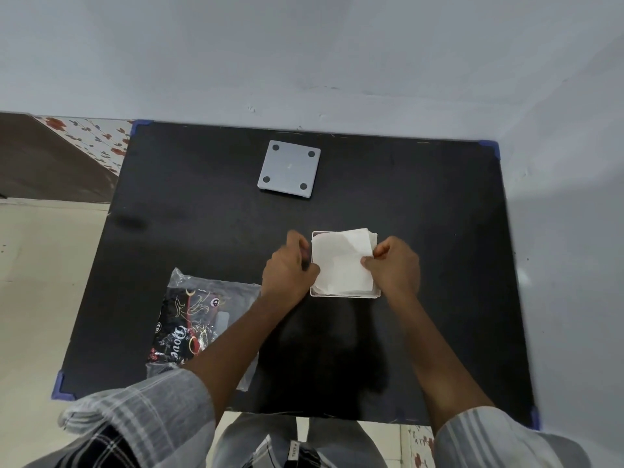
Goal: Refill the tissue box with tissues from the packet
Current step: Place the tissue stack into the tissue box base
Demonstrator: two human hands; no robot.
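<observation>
Both hands work at the white tissue box [345, 294] mid-desk [202, 214]: my left hand [291, 270] curls against its left wall, my right hand [395, 265] pinches the tissue stack [341, 261] resting crooked in it. Packet [192, 319] lies left; grey lid [289, 168] beyond.

The white square tissue box [345, 293] sits open between both hands' fingers, a skewed stack of white tissues [342, 261] inside. The crumpled black printed packet [189, 325] lies left of the fingers.
</observation>
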